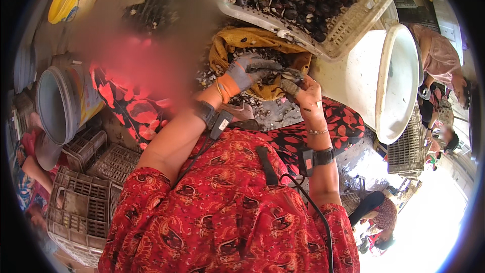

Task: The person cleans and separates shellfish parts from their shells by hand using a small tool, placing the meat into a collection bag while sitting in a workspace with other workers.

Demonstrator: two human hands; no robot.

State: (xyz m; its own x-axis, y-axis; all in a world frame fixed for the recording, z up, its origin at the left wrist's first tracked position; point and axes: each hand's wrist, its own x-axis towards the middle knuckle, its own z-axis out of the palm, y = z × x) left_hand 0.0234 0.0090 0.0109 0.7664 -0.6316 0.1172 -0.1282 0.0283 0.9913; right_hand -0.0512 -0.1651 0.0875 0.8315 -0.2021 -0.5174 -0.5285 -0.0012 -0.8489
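Observation:
My left hand wears a grey and orange glove, and its dark-stained fingertips pinch close to my right fingers. My right hand is bare at the palm, with greyish coverings on some fingers. Between the two sets of fingertips is a small shelled piece, pale and dark; its exact kind is too small to tell. Both hands are over an open yellow sack that holds dark and whitish shell fragments. Just beyond it, a white plastic crate carries many dark, rounded shelled pieces.
A large white tub lies on its side at my right. To the left are a grey-rimmed bucket, a yellow bucket and slatted plastic crates. Several people sit nearby, including a person at far right. Fragments litter the floor.

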